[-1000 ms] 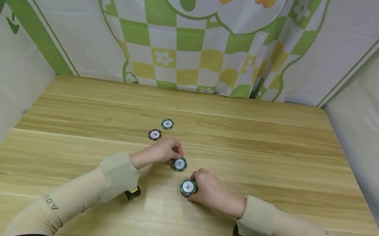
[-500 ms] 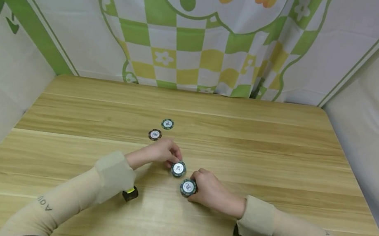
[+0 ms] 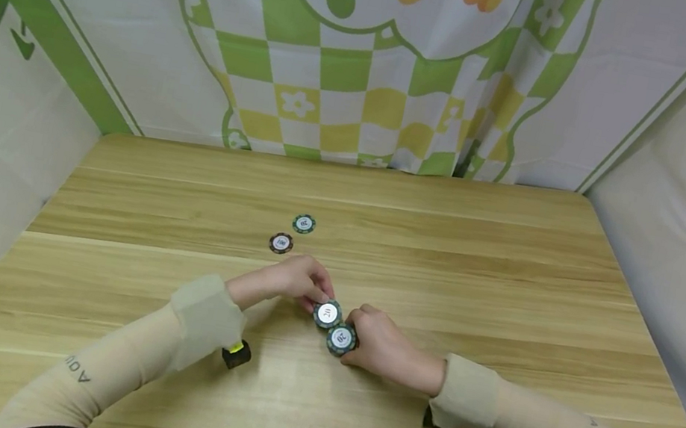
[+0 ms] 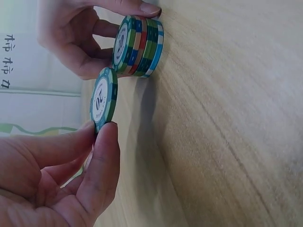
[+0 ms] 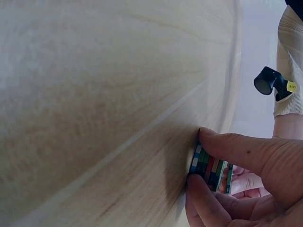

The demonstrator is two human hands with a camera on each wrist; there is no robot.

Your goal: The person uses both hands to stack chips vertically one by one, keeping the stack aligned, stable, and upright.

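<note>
The left hand (image 3: 296, 279) pinches one green 20 poker chip (image 4: 103, 98) by its edge. The chip looks nearly flat. The right hand (image 3: 385, 344) grips a stack of poker chips (image 4: 142, 45) by its sides, down on the worktop (image 3: 475, 281). The held chip is just beside the stack and a bit higher up; the right wrist view shows a thin gap between them.

To do this bit well, I think the left hand should hold the chip flat and line up its round edge with the edge of the stack. It should come down softly, with the fingertips out of the way. The right hand should squeeze only a little, so the stack stands straight.

Now the counting. There are two hands, one chip in the left hand and one stack. The stack looks like about six chips, but I cannot tell for sure. Past the left hand, two loose chips lie flat, close but not touching: one loose green 20 chip (image 3: 304, 223) and one dark 100 chip (image 3: 281, 243).
</note>
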